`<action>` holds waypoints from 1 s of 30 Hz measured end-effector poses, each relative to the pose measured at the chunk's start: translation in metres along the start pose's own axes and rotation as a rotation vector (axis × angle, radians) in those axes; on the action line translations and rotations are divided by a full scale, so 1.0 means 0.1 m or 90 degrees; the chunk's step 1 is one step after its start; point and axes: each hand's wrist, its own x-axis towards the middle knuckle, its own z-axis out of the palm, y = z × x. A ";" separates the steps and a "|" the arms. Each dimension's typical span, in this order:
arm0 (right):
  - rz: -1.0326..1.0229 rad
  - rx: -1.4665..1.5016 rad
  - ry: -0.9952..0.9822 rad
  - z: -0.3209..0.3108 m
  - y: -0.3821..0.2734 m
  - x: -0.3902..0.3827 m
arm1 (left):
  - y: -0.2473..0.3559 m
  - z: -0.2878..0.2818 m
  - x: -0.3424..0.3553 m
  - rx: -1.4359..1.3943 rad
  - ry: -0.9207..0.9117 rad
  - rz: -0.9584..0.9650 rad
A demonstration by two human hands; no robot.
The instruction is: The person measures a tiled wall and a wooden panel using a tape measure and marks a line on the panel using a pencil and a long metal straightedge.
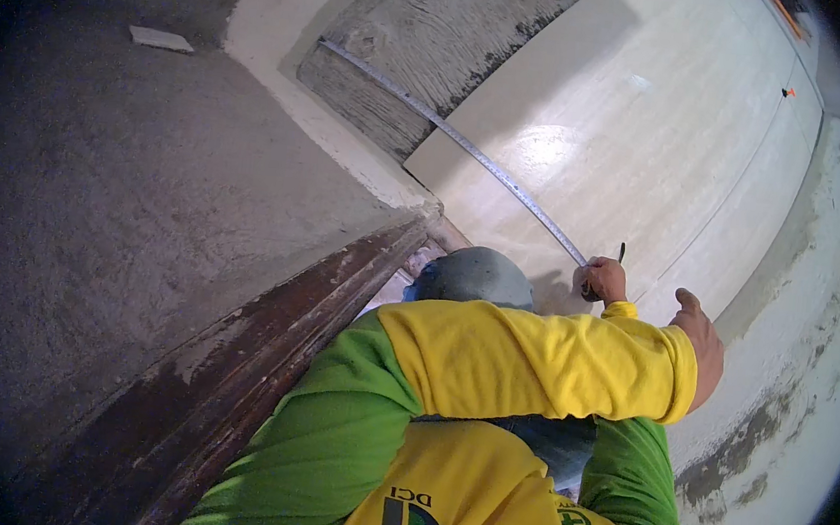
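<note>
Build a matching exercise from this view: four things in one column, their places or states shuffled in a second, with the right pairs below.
Things
1. Measuring tape blade
2. Small white piece
3. Right hand
4. Left hand

Places and states
A. Lying on the grey surface at upper left
B. Gripping the tape case
C. Farthest right of the four in the picture
D. Stretched over ridged mortar and pale panel

Pairs: 1-D; 2-A; 3-B; 4-C
</note>
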 end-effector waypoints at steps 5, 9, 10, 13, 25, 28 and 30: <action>0.008 -0.003 0.008 -0.03 -0.06 -0.05 | -0.02 -0.02 -0.02 -0.002 0.004 0.020; 0.040 0.016 -0.007 -0.09 0.00 0.03 | -0.05 -0.07 -0.06 0.026 0.011 0.047; -0.040 -0.067 -0.058 -0.15 0.04 0.06 | -0.04 -0.07 -0.09 0.047 0.063 0.034; -0.179 -0.264 -0.170 -0.41 0.15 0.12 | -0.03 -0.06 -0.08 0.040 0.016 0.089; 0.147 0.206 -0.044 -2.12 0.25 -1.66 | -0.11 0.92 -0.13 -0.082 -0.335 -0.064; 0.152 0.110 -0.033 -2.18 0.31 -2.48 | 0.04 1.22 -0.65 -0.125 -0.338 -0.057; -0.105 -0.255 -0.160 -2.16 0.34 -2.93 | 0.24 1.21 -1.13 -0.148 -0.359 -0.071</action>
